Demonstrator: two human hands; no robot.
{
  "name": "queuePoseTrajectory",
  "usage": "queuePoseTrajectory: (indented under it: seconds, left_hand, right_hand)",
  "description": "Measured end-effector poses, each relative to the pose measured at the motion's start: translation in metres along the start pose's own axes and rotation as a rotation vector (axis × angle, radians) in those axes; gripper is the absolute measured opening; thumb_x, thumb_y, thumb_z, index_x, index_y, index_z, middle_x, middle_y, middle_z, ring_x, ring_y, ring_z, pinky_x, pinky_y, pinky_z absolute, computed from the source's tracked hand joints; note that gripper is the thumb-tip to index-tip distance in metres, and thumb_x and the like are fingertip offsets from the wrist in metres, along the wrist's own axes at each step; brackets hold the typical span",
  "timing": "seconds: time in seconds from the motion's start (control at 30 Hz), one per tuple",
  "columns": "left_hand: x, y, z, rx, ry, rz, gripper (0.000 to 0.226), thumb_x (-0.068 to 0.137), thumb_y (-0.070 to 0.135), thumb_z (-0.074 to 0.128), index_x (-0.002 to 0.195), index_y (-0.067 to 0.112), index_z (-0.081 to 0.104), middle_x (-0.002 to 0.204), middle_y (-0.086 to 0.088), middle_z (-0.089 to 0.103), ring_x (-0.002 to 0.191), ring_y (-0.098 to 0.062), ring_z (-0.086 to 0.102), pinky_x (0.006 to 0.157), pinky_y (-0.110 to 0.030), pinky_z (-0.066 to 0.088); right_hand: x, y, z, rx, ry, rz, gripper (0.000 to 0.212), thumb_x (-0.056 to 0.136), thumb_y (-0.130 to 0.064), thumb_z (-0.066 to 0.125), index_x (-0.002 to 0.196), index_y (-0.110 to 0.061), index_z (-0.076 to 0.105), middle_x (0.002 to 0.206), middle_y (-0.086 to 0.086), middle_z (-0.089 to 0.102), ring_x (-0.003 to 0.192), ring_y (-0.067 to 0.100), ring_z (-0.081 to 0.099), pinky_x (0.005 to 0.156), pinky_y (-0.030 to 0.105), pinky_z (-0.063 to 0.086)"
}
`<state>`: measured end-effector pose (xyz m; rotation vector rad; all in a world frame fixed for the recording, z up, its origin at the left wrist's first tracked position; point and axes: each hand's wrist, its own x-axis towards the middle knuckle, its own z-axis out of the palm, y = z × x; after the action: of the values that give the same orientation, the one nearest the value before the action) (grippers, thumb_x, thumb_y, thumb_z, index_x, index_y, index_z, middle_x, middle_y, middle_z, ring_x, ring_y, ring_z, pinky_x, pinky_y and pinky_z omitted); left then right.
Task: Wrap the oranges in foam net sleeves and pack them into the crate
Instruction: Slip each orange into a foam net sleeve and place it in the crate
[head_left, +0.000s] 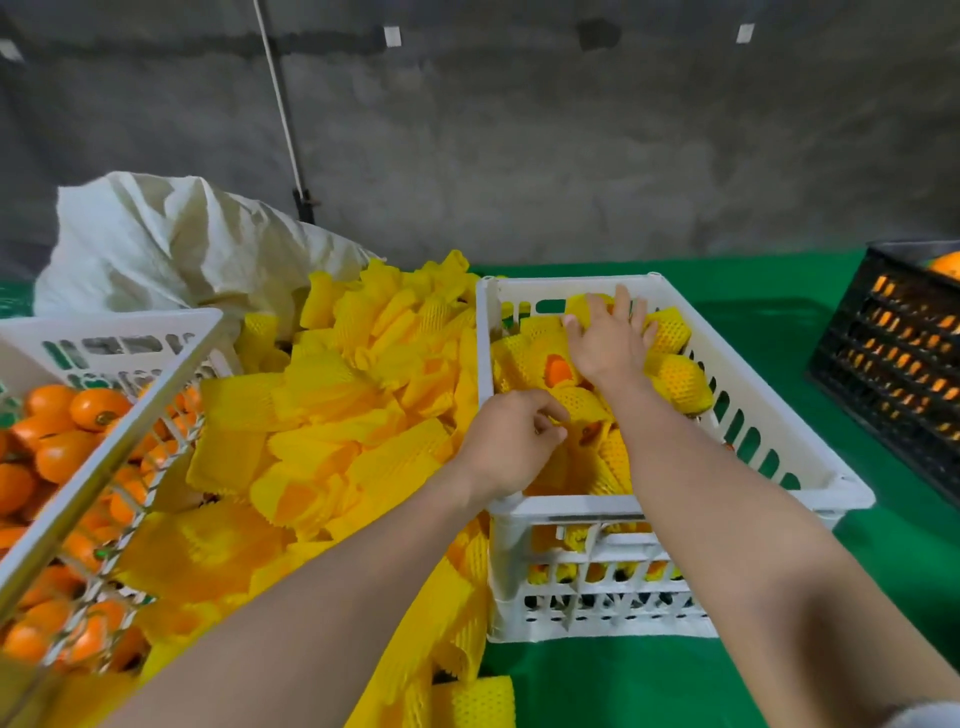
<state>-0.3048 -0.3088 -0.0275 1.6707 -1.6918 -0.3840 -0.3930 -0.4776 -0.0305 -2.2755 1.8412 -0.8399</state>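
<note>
A white slatted crate (779, 421) on the green table holds several oranges wrapped in yellow foam net sleeves (680, 376). My right hand (610, 340) reaches into the far end of the crate, fingers spread and pressing on a wrapped orange (584, 306) by the back wall. My left hand (511, 441) hovers over the crate's near left corner, its fingers curled and pinching the edge of a wrapped orange (582, 402). Loose yellow sleeves (337, 415) lie heaped left of the crate. Bare oranges (62, 431) fill a white crate at the far left.
A white woven sack (171, 244) stands behind the sleeve heap. A black crate (893, 358) with oranges sits at the right edge. A thin white pole (283, 109) rises against the grey wall. Green cloth (649, 686) covers the table.
</note>
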Motion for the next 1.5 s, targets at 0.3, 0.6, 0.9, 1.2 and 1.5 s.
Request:
queuePoseTrajectory:
  seconds: [0.3,0.6,0.9,1.2,1.5]
  left_hand:
    - [-0.039,-0.005,-0.022,0.066,0.135,0.133,0.014,0.087,0.003,0.057,0.085,-0.002,0.069,0.088,-0.015,0.069,0.09,-0.026,0.058,0.086,-0.028,0.034]
    - [-0.104,-0.075,-0.155,0.023,0.122,-0.088,0.006,0.087,0.007,0.065,0.086,0.006,0.071,0.076,-0.009,0.069,0.068,-0.013,0.064,0.067,-0.028,0.049]
    - [-0.174,-0.131,-0.234,-0.066,0.314,-0.282,0.007,0.091,0.011,0.061,0.089,0.014,0.067,0.083,0.007,0.067,0.069,-0.01,0.067,0.059,-0.019,0.053]
    - [-0.213,-0.167,-0.296,-0.182,0.495,-0.395,0.011,0.093,0.005,0.058,0.098,0.012,0.065,0.091,-0.005,0.069,0.08,-0.014,0.067,0.064,-0.021,0.05]
    - [-0.19,-0.157,-0.29,-0.514,-0.022,-0.406,0.03,0.085,0.018,0.069,0.113,0.014,0.06,0.09,-0.007,0.063,0.077,-0.017,0.065,0.069,-0.027,0.056]
  right_hand:
    - [-0.069,-0.066,-0.032,0.251,0.034,-0.393,0.025,0.092,-0.02,0.051,0.112,-0.008,0.062,0.115,0.011,0.063,0.111,0.027,0.054,0.092,0.034,0.038]
    - [-0.19,-0.15,-0.029,0.553,-0.234,-0.66,0.02,0.088,-0.015,0.06,0.107,-0.009,0.064,0.096,0.008,0.07,0.092,0.027,0.063,0.077,0.039,0.048]
    - [-0.252,-0.24,0.068,0.183,-0.619,-0.71,0.058,0.087,-0.034,0.062,0.134,-0.007,0.04,0.136,0.016,0.046,0.127,0.031,0.04,0.104,0.04,0.035]
    - [-0.241,-0.252,0.081,0.193,-0.285,-0.429,0.031,0.094,-0.012,0.049,0.123,-0.003,0.053,0.12,0.02,0.06,0.11,0.033,0.056,0.088,0.037,0.038]
    - [-0.241,-0.282,0.006,0.888,-0.545,-0.41,0.032,0.093,-0.005,0.051,0.12,-0.022,0.053,0.127,-0.001,0.052,0.112,0.018,0.049,0.089,0.028,0.04]
